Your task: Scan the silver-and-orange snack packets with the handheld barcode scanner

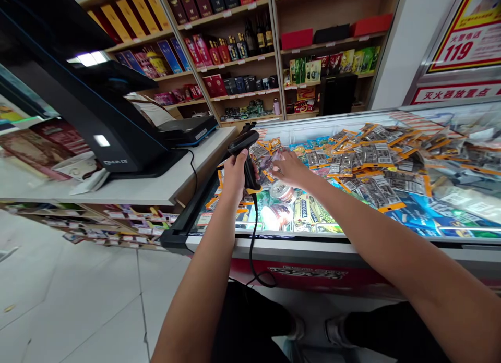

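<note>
My left hand [235, 172] is wrapped round the grip of a black and yellow barcode scanner [249, 162], held upright over the near left part of a glass-topped freezer. A black cable runs down from its handle. Close to its right, my right hand [290, 169] has its fingers bent down on a small snack packet [270, 162], partly hidden by the fingers. Many orange-edged snack packets [376, 154] lie heaped on the glass to the right. Under the glass, below my hands, are ice cream tubs [282, 192] and green packages [307, 209].
A white counter [156, 188] on the left bears a black checkout terminal [117, 118] and a flat black device [190, 131]. Shelves [242, 63] of boxes and bottles stand behind. The freezer's front rim [313, 243] runs just before my legs.
</note>
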Motion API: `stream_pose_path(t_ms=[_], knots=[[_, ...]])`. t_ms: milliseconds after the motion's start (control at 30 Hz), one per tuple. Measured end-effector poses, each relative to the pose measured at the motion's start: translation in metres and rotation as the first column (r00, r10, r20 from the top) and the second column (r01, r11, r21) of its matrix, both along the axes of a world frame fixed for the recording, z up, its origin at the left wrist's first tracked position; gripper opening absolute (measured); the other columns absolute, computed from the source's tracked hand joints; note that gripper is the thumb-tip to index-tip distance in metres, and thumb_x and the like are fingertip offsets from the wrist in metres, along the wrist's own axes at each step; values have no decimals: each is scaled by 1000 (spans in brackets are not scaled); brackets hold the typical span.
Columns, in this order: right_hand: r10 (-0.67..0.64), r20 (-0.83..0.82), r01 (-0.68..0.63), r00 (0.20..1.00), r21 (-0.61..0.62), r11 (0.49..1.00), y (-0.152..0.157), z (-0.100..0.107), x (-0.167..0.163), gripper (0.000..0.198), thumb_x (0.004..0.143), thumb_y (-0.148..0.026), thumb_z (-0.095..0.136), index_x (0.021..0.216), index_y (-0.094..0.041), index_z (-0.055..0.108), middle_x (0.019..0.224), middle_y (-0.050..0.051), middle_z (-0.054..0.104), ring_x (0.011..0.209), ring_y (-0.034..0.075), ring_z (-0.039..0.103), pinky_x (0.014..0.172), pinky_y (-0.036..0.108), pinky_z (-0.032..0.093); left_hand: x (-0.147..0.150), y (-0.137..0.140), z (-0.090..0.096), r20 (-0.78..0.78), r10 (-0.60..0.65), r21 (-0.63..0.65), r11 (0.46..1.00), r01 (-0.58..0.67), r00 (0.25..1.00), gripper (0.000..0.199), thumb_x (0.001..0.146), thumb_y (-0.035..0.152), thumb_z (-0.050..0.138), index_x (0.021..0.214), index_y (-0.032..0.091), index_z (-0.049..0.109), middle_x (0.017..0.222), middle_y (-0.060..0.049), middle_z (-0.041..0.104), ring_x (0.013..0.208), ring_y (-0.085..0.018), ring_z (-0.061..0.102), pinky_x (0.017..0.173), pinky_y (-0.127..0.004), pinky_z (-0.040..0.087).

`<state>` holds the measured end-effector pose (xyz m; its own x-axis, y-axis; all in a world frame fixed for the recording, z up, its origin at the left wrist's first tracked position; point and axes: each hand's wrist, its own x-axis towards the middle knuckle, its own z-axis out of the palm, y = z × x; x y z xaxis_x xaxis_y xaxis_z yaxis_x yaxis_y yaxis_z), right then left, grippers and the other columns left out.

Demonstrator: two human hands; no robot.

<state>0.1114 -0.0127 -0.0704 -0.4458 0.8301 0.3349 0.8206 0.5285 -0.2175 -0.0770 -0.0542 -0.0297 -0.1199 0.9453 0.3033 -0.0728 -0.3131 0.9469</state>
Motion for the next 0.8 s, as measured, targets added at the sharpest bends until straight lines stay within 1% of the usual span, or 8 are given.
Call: stream_pose_path(t_ms=[100, 233, 300, 400, 500, 567, 700, 800], knots=[[-105, -16, 105, 994, 6, 994, 4, -2, 7, 51, 96, -58, 50, 130, -21, 64, 134, 18, 53, 131, 38, 43, 107, 50, 34, 1, 0, 0, -8, -10, -10, 1000, 10, 1000, 35, 85, 54, 63, 85, 22, 50, 60, 0, 60, 40, -17, 58, 34, -27, 43], [-277, 14, 277, 961, -53, 959, 11, -6, 13, 82, 85, -74, 55, 132, -7, 59, 137, 28, 52, 135, 48, 37, 112, 60, 23, 2, 1, -2, -38, -24, -4, 1000, 24, 999, 36, 84, 55, 64, 84, 22, 51, 58, 0, 60, 39, -16, 56, 33, -27, 42], [-253, -20, 250, 967, -100, 963, 14, -6, 15, 81, 78, -75, 62, 124, -9, 63, 132, 27, 56, 132, 49, 42, 109, 60, 28, 3, 1, -3, -52, -37, -1, 999, 37, 998, 36, 83, 55, 64, 83, 22, 51, 57, 1, 59, 38, -16, 55, 34, -26, 42], [-164, -264, 131, 951, -138, 982, 20, -5, 17, 72, 75, -59, 75, 130, -17, 57, 120, 17, 64, 113, 37, 59, 94, 49, 46, 5, -1, -3, -75, -69, -8, 998, 68, 995, 35, 83, 54, 65, 81, 22, 52, 57, 0, 59, 38, -15, 55, 36, -26, 43], [-138, -551, 67, 823, -148, 987, 26, -1, 22, 57, 84, -43, 67, 134, -20, 49, 104, 9, 66, 88, 25, 63, 75, 35, 50, 6, -7, -1, -125, -160, -49, 987, 155, 979, 33, 82, 52, 67, 80, 21, 56, 58, -2, 60, 39, -15, 55, 37, -25, 41], [-130, -667, 73, 734, -113, 991, 30, 3, 27, 45, 87, -39, 61, 128, -20, 52, 98, 7, 64, 83, 22, 60, 71, 31, 47, 7, -12, 0, -194, -258, -97, 965, 243, 947, 32, 82, 52, 68, 80, 21, 58, 58, -3, 61, 39, -16, 56, 37, -26, 41], [-160, -792, 133, 589, -100, 986, 35, 10, 38, 37, 87, -39, 55, 119, -20, 56, 94, 4, 58, 72, 17, 53, 63, 28, 43, 9, -18, 1, -378, -423, -179, 906, 383, 824, 33, 83, 50, 68, 74, 19, 59, 58, -4, 63, 41, -18, 58, 40, -28, 43], [-194, -820, 172, 539, -117, 978, 40, 10, 44, 34, 85, -37, 56, 114, -20, 57, 91, 3, 54, 70, 17, 52, 62, 28, 42, 11, -18, -1, -490, -467, -188, 881, 435, 736, 35, 87, 51, 64, 72, 19, 60, 59, -6, 65, 43, -19, 60, 43, -28, 44]])
